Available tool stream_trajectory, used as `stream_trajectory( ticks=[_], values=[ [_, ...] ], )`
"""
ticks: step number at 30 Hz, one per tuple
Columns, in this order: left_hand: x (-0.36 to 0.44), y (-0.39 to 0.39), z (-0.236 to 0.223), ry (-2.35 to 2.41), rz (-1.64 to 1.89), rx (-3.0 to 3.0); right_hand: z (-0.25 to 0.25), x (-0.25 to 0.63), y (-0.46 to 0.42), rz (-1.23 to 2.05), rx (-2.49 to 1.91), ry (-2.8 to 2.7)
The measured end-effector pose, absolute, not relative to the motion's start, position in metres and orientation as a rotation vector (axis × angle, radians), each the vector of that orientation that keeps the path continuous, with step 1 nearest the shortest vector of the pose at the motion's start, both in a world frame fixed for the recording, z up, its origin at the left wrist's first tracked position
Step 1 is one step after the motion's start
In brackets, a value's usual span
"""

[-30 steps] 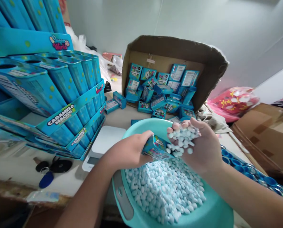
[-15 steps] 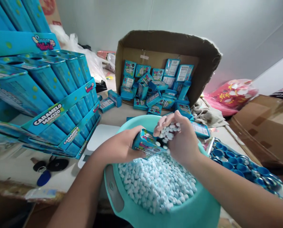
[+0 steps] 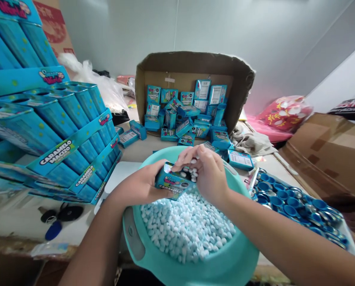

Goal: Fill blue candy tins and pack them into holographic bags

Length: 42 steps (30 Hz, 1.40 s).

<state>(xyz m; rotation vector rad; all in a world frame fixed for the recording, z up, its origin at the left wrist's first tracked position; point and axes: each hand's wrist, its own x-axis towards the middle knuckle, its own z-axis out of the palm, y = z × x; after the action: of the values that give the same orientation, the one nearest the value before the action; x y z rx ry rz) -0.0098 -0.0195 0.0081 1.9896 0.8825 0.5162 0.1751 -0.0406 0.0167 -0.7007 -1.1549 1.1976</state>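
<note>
Blue box (image 3: 175,182) partly behind left hand (image 3: 143,183)

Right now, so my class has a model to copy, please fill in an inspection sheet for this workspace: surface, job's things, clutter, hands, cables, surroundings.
Surface: pale worktop, front edge rough and brown.
Job's things: round turquoise plastic basin holding small pale-blue and white candies; small blue printed box, open, tilted above them.
Clutter: flat dark round item and blue oval piece at left; blue and silvery ring-like pieces at right.
Hands: left hand grips the box; right hand, fingers curled, holds candies at its opening.
Cables: nothing seen.
Surroundings: plain pale wall; brown cardboard carton of blue boxes; stacked blue display trays.
</note>
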Motion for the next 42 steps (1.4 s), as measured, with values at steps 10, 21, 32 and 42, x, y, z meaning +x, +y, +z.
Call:
stream_trajectory(
  ticks=[10,21,32,42],
  values=[
    [-0.011,-0.021,0.004,0.939,0.594,2.016,0.012,0.178,-0.037,1.167,-0.58,-1.412],
    [-0.007,-0.017,0.0,1.178,0.999,1.86,-0.004,0.221,-0.029,0.898,-1.347,-1.748],
    [-0.009,-0.015,-0.013,1.217,0.986,1.824,-0.036,0.186,-0.089,1.261,-1.382,-2.751],
    [-0.011,-0.018,-0.008,1.179,0.986,1.816,-0.075,0.18,-0.024,0.659,-1.169,-2.744]
  ],
)
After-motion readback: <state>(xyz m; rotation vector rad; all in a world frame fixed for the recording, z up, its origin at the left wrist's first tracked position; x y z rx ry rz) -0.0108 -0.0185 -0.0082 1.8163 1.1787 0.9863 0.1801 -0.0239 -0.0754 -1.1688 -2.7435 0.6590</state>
